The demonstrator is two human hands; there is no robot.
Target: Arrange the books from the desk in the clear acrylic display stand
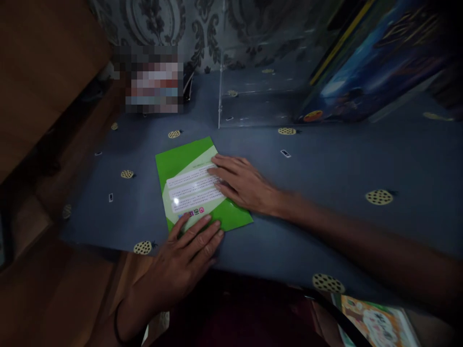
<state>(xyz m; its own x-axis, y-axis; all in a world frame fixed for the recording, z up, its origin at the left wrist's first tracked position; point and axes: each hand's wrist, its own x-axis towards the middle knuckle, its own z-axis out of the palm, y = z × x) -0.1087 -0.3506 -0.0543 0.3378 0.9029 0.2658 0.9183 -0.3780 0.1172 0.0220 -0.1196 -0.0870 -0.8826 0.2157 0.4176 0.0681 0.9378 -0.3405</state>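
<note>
A green book (183,161) lies flat on the patterned counter (336,156). The left hand (191,248) rests open on its near edge, fingers extended; the right hand (244,183) is also open, fingertips laid over the right side. Behind stands a clear plastic holder (220,96), its left part see-through; a blue book (365,72) stands tilted toward its right, the dim light hiding how it sits.

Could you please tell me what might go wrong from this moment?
If the left hand, resting on the green booklet's near side, drags it back, it could slip over the near edge of the table. If the right hand pushes it away, it might bump the clear plastic holder beyond.
</note>
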